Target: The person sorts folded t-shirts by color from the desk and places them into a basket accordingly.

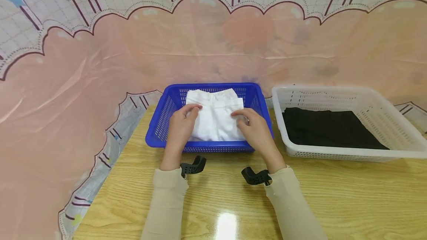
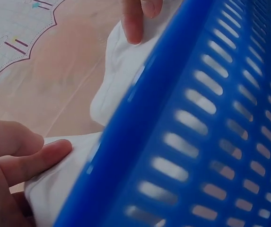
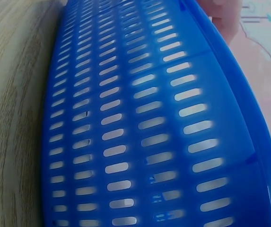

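Observation:
A folded white garment [image 1: 217, 119], with what looks like a waistband at its far end, lies in a blue plastic basket [image 1: 209, 145]. My left hand [image 1: 180, 125] reaches over the near left of the basket, and its fingertips rest on the garment's left side. In the left wrist view, the fingers [image 2: 40, 161] of that hand touch the white cloth [image 2: 81, 146]. On the other side, my right hand [image 1: 255, 129] has its fingertips at the garment's right edge, thumb and forefinger apart. The basket wall [image 3: 126, 118] hides most of the right hand in the right wrist view.
To the right stands a white plastic basket [image 1: 343, 152] with folded black cloth [image 1: 330, 129] inside. Both baskets are on a wooden table [image 1: 213, 195], close to a printed cloth backdrop [image 1: 213, 55]. Black wrist mounts [image 1: 193, 166] jut inward from both sleeves.

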Action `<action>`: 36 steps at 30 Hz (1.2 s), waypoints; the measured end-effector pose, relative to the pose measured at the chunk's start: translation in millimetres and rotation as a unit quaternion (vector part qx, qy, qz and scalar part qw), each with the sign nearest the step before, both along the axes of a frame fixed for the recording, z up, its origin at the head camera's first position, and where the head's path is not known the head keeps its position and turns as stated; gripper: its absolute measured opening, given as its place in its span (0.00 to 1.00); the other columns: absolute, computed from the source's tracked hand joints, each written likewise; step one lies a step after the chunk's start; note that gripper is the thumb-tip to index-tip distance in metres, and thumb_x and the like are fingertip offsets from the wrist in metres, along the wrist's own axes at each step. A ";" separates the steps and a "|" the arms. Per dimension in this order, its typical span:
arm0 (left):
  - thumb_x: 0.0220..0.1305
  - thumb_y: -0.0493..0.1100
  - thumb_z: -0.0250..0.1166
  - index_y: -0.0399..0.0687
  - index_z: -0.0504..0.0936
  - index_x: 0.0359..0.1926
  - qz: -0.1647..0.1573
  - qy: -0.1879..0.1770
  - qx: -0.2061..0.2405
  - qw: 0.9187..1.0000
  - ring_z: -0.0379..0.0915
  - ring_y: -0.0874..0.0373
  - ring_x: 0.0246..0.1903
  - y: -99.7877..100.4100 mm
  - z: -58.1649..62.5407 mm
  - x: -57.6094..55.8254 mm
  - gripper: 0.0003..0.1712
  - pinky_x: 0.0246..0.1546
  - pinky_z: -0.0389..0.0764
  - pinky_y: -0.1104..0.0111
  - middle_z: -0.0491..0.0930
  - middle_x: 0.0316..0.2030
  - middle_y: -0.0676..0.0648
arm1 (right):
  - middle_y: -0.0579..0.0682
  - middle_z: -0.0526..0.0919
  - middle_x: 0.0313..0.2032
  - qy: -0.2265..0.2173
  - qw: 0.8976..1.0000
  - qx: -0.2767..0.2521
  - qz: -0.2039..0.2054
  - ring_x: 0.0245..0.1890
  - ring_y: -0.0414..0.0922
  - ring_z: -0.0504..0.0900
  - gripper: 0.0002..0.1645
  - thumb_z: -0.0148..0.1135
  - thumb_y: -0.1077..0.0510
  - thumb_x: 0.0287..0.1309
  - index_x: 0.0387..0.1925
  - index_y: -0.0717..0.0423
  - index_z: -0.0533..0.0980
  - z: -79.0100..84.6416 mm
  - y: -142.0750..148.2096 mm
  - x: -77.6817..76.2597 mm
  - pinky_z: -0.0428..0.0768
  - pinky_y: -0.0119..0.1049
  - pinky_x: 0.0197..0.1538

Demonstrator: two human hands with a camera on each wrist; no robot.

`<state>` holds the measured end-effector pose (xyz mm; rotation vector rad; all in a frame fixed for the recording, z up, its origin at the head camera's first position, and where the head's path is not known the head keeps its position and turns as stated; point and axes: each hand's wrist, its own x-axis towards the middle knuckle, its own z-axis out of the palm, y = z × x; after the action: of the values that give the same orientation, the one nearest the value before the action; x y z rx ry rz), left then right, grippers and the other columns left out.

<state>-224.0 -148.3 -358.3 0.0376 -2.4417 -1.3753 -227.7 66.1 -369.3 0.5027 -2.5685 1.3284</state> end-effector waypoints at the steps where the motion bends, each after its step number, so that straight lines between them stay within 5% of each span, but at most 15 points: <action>1: 0.63 0.54 0.50 0.58 0.80 0.44 -0.002 -0.003 -0.006 1.000 0.67 0.57 0.49 -0.8 0.4 0.1 0.16 0.47 0.67 0.60 0.76 0.47 0.53 | 0.38 0.71 0.49 0.000 1.000 0.003 0.001 0.22 0.44 0.65 0.14 0.49 0.58 0.58 0.43 0.40 0.76 -0.1 -0.3 -0.2 0.67 0.38 0.25; 17: 0.63 0.55 0.49 0.57 0.80 0.45 -0.014 -0.025 -0.103 0.994 0.67 0.54 0.52 -5.2 2.8 -6.2 0.17 0.50 0.66 0.59 0.77 0.47 0.53 | 0.43 0.75 0.47 0.001 0.998 0.065 0.009 0.33 0.44 0.71 0.13 0.50 0.56 0.59 0.44 0.44 0.76 1.0 -4.4 -3.9 0.70 0.38 0.37; 36: 0.64 0.54 0.48 0.54 0.78 0.48 -0.031 -0.041 -0.132 0.990 0.64 0.52 0.55 -5.9 3.6 -9.2 0.19 0.54 0.63 0.58 0.74 0.51 0.49 | 0.43 0.76 0.49 -0.019 0.994 0.105 0.019 0.43 0.43 0.75 0.14 0.50 0.52 0.61 0.45 0.44 0.77 1.1 -9.7 -3.7 0.74 0.40 0.43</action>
<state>-233.2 -154.1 -354.6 -0.0455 -2.6944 -1.0827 -231.4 56.4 -368.2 0.5705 -2.7595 1.0946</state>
